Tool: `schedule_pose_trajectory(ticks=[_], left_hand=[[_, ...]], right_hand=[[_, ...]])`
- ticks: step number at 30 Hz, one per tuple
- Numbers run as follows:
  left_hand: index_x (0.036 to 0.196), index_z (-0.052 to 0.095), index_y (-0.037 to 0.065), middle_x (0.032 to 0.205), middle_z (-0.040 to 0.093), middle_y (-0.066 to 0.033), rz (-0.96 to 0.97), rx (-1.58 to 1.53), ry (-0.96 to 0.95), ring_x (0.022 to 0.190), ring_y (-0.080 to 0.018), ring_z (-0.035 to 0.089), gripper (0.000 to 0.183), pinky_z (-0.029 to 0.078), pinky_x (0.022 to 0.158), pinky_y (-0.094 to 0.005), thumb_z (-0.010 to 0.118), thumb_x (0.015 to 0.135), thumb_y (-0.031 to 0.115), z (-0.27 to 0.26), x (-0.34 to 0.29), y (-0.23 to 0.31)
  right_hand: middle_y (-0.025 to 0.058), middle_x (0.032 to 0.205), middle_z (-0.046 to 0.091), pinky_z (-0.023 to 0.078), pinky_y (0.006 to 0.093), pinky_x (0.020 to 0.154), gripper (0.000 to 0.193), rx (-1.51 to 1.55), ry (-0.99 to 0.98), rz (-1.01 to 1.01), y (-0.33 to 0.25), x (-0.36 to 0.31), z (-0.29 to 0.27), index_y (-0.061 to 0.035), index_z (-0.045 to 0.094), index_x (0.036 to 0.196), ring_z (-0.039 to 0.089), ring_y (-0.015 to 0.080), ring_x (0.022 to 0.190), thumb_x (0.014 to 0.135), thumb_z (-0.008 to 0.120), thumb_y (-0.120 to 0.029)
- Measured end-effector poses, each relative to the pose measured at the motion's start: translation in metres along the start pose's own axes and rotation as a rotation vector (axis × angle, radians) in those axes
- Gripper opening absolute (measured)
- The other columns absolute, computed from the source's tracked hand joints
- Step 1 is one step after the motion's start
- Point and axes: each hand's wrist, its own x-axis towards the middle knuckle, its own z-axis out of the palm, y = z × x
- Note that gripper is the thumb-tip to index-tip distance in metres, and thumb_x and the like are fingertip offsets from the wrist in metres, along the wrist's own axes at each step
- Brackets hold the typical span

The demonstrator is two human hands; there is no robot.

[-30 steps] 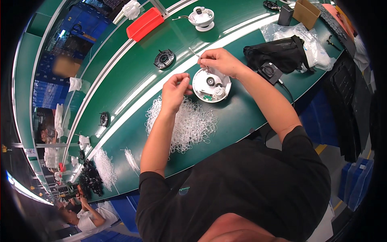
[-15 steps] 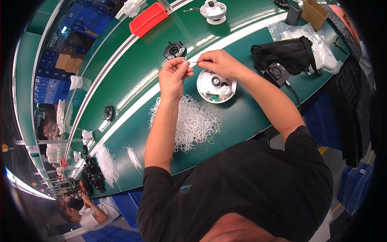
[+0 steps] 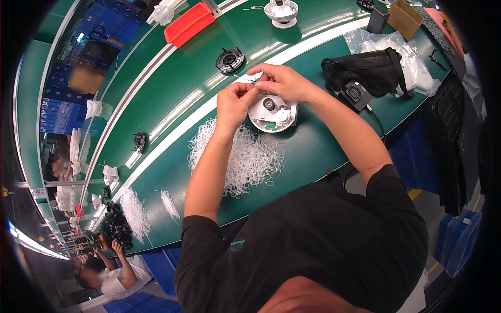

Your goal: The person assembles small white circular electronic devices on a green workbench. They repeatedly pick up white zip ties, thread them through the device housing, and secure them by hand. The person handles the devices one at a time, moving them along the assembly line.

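Note:
My left hand (image 3: 234,107) is closed in a pinch, its fingertips against those of my right hand (image 3: 284,83), whose fingers are bent and closed too. Between them is a thin white cord (image 3: 243,79), its free end sticking out to the left; the gripped part is mostly hidden by fingers. Just below the hands a round white housing (image 3: 255,116) lies on the bench, with a black motor (image 3: 269,104) in its middle and a small green circuit board (image 3: 270,127) near its lower rim. A heap of looped white cords (image 3: 250,164) spreads beside my left forearm.
Beyond the hands, a black round grille (image 3: 230,60) and a white bowl-shaped part (image 3: 282,18) sit on the green belt. A red tray (image 3: 189,25) stands farther back. At right lie a black mesh bag (image 3: 360,70) and a small black fan (image 3: 355,94). Another person (image 3: 122,276) works at lower left.
My left hand has moved right and a little down, up against my right hand. The grille and the bowl-shaped part have shifted right along the belt.

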Motion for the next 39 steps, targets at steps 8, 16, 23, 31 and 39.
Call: schedule_pose_trajectory(ticks=[8, 16, 23, 31, 39], left_hand=[[0.088, 0.068, 0.0, 0.084, 0.069, -0.014, 0.239, 0.411, 0.057, 0.072, -0.0256, 0.066, 0.012, 0.052, 0.066, -0.0368, 0.069, 0.087, 0.012, 0.009, -0.012, 0.006], [0.087, 0.065, 0.004, 0.087, 0.062, -0.0136, 0.504, 0.782, 0.037, 0.083, -0.0356, 0.063, 0.007, 0.05, 0.071, -0.0459, 0.067, 0.084, 0.01, 0.015, -0.024, 0.01], [0.088, 0.064, 0.004, 0.087, 0.062, -0.014, 0.496, 0.715, 0.066, 0.082, -0.0358, 0.063, 0.009, 0.05, 0.071, -0.0456, 0.069, 0.083, 0.01, 0.012, -0.024, 0.001], [0.087, 0.061, 0.003, 0.085, 0.06, -0.0145, 0.537, 0.68, 0.122, 0.078, -0.0362, 0.062, 0.007, 0.05, 0.068, -0.0459, 0.066, 0.083, 0.006, 0.009, -0.023, 0.002], [0.094, 0.062, 0.001, 0.091, 0.063, -0.0162, 0.418, 0.569, 0.128, 0.08, -0.037, 0.064, 0.013, 0.051, 0.071, -0.0448, 0.065, 0.088, 0.011, -0.003, -0.025, -0.005]], right_hand=[[0.0047, 0.098, 0.067, 0.048, 0.026, 0.076, 0.021, -0.031, 0.055, 0.061, 0.008, 0.001, -0.005, -0.0005, 0.066, 0.104, 0.057, 0.0094, 0.085, 0.094, 0.063, -0.019], [0.0014, 0.093, 0.065, 0.047, 0.0267, 0.078, 0.017, 0.544, 0.041, 0.322, 0.023, -0.007, -0.019, -0.0044, 0.065, 0.099, 0.055, 0.008, 0.081, 0.098, 0.058, -0.02], [0.0101, 0.088, 0.063, 0.049, 0.0389, 0.073, 0.017, -0.328, -0.14, -0.146, -0.002, -0.017, -0.017, -0.0018, 0.066, 0.097, 0.063, 0.0269, 0.082, 0.087, 0.066, -0.016], [0.0148, 0.087, 0.062, 0.048, 0.0443, 0.072, 0.017, -0.576, -0.221, -0.169, -0.018, -0.012, -0.02, -0.0036, 0.068, 0.095, 0.062, 0.0354, 0.083, 0.082, 0.07, -0.014], [0.0118, 0.09, 0.063, 0.049, 0.0369, 0.076, 0.019, -0.449, -0.277, -0.117, -0.017, -0.006, -0.025, -0.0017, 0.067, 0.1, 0.063, 0.0261, 0.083, 0.087, 0.067, -0.015]])
